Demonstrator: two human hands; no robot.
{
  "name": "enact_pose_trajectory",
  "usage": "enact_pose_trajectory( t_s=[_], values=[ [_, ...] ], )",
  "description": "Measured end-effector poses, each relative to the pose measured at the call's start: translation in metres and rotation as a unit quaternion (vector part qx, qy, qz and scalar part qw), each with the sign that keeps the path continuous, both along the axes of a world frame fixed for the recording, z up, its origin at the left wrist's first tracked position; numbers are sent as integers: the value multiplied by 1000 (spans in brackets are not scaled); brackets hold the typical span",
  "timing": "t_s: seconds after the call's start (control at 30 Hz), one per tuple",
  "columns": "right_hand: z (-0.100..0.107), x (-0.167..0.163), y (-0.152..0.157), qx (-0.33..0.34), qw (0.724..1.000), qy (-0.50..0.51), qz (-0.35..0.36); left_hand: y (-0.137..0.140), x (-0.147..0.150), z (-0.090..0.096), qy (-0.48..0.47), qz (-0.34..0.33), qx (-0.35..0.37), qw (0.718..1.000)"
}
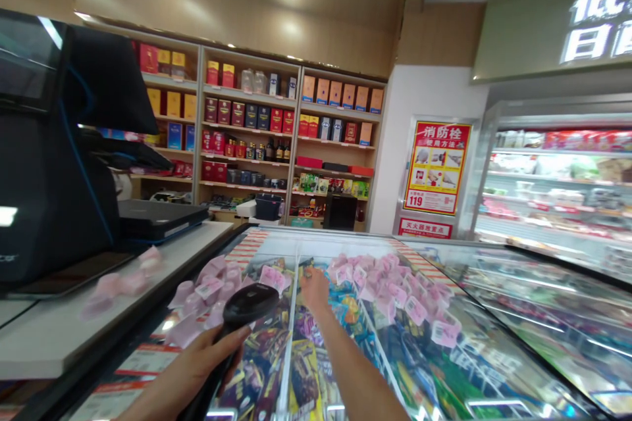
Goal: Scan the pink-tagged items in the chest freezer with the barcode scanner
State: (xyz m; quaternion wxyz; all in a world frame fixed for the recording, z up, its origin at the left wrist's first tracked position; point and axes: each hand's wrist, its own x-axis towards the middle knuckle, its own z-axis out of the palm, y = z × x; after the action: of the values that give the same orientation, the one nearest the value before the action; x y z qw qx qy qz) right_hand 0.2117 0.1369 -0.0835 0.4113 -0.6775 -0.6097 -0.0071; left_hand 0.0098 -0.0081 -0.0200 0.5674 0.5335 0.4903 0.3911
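In my left hand (212, 355) is a black handheld barcode scanner (251, 302), its head tilted over the glass freezer top. My left fingers wrap round its handle. My right hand (315, 286) reaches forward above the glass, its fingers loosely bent and apart, with nothing visible in them. Just left of it lies a pink cup with a white label (275, 278), apart from the fingers. A pile of pink cups (210, 293) sits left of the scanner. On the right, a larger spread of labelled pink cups (390, 283) covers part of the glass.
A pale counter (64, 335) on the left carries a black checkout terminal (49, 164) and several blurred pink cups (123, 284). Wrapped goods (306, 375) show under the freezer glass. Stocked shelves (247, 125) and a red fire-hydrant sign (437, 168) stand behind.
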Motion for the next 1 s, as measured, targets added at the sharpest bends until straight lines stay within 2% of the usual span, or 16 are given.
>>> enact_pose_trajectory(
  t_s=[0.1, 0.17, 0.23, 0.3, 0.4, 0.5, 0.6, 0.73, 1.0],
  values=[
    [8, 48, -2, 6, 998, -28, -57, 5, 2, -5, -6, 7, -1, 1000],
    [11, 74, -3, -41, 989, -118, -76, 5, 3, -5, -9, 9, -2, 1000],
    [13, 90, -4, -83, 974, -197, -75, 4, 4, -5, -7, 4, -2, 1000],
    [12, 97, -4, -76, 968, -225, -78, 2, 5, -3, 0, -5, 5, 1000],
    [11, 97, -6, -39, 983, -164, -74, -1, 6, -1, 4, -20, 16, 1000],
    [9, 92, -9, -50, 998, -35, -27, -4, 10, 0, -7, -39, 10, 999],
    [6, 85, -13, -39, 998, 54, 17, -11, 15, 3, -13, -50, 7, 999],
    [3, 74, -16, -14, 994, 100, 46, -17, 18, 6, -10, -53, 12, 998],
    [-2, 56, -23, -19, 993, 114, 13, -13, 12, -1, -29, -69, 23, 997]
  ],
)
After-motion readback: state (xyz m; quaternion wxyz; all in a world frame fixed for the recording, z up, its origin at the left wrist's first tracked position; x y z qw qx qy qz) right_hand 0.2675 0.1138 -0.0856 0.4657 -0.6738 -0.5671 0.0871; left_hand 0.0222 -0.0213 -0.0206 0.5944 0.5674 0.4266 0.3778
